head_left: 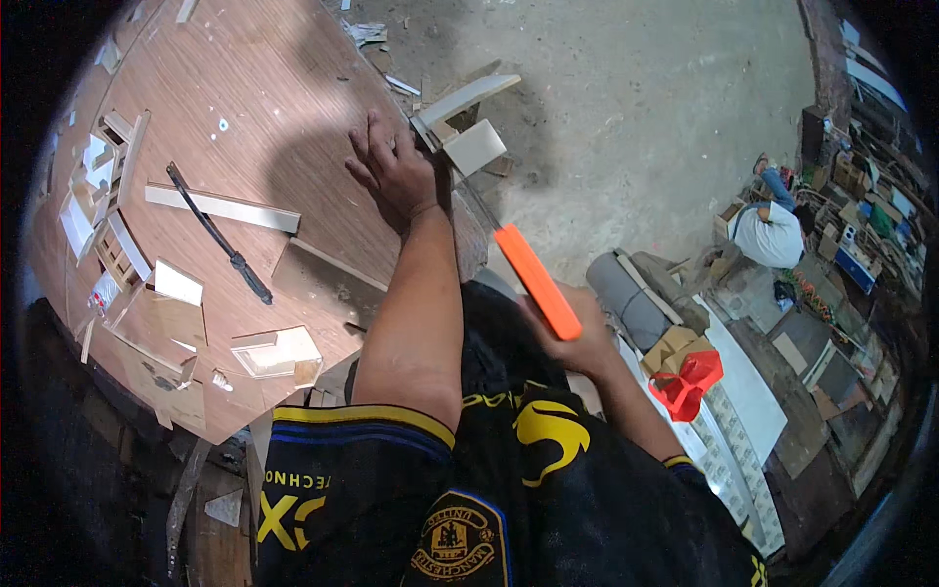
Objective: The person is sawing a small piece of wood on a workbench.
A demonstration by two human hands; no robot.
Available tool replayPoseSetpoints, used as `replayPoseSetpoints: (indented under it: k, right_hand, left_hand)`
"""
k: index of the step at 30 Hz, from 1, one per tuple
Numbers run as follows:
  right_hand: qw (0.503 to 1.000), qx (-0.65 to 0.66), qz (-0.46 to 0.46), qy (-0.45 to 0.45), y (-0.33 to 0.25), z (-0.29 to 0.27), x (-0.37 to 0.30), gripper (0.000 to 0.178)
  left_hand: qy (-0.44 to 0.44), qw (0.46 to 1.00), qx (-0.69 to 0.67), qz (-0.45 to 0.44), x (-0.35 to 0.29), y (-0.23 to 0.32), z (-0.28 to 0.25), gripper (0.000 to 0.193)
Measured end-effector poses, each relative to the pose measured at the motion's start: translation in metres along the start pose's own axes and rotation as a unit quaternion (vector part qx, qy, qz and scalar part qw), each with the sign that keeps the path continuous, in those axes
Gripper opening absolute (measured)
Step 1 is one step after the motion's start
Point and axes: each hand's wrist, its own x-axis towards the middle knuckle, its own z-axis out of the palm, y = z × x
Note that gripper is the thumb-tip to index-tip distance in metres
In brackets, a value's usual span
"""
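Along the right edge of the wood-grain tabletop (245, 68), my left hand (396, 174) lies palm down with its fingers spread. Just beyond it, a pale wooden block (474, 148) sticks out past the table edge. My right hand (577, 333) is wrapped round the orange handle of a handsaw (536, 281). The thin blade slants up and left from the handle to the near side of the block. Whether its teeth touch the wood I cannot tell. A curved pale wood piece (469, 98) juts out over the floor behind the block.
On the table lie a dark rod-like tool (217, 230), a pale wood strip (225, 208) and several wooden offcuts (279, 350). To the right are a grey roll (631, 298) and a red plastic item (688, 385). Another person (770, 235) crouches beside clutter at the far right.
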Motion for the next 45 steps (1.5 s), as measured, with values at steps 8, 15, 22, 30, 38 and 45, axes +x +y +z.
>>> replayPoseSetpoints:
  k: [8, 15, 22, 30, 38, 45]
  right_hand:
    - [0.998, -0.046, -0.031, -0.021, 0.000, -0.009, -0.017, 0.019]
    - [0.997, 0.020, 0.060, -0.054, -0.025, -0.016, -0.034, 0.015]
    - [0.999, 0.013, -0.024, 0.020, -0.001, -0.015, -0.039, 0.015]
    - [0.998, 0.029, 0.004, -0.053, -0.020, -0.039, -0.039, 0.015]
    - [0.998, 0.017, 0.040, -0.040, -0.029, -0.028, -0.050, 0.020]
    - [0.999, -0.007, 0.019, -0.037, -0.045, -0.033, -0.040, 0.020]
  left_hand:
    - [-0.010, 0.999, 0.045, -0.002, 0.005, -0.003, -0.004, 0.018]
    - [0.016, 0.999, 0.029, -0.006, 0.001, -0.010, 0.002, 0.011]
    - [0.001, 1.000, 0.003, -0.005, 0.005, 0.002, -0.003, 0.009]
    - [0.010, 0.999, 0.045, 0.007, 0.002, 0.007, -0.004, 0.007]
    - [-0.009, 1.000, 0.003, 0.003, 0.005, 0.003, 0.000, 0.013]
    - [0.023, 1.000, 0.009, 0.009, 0.009, 0.000, 0.005, 0.019]
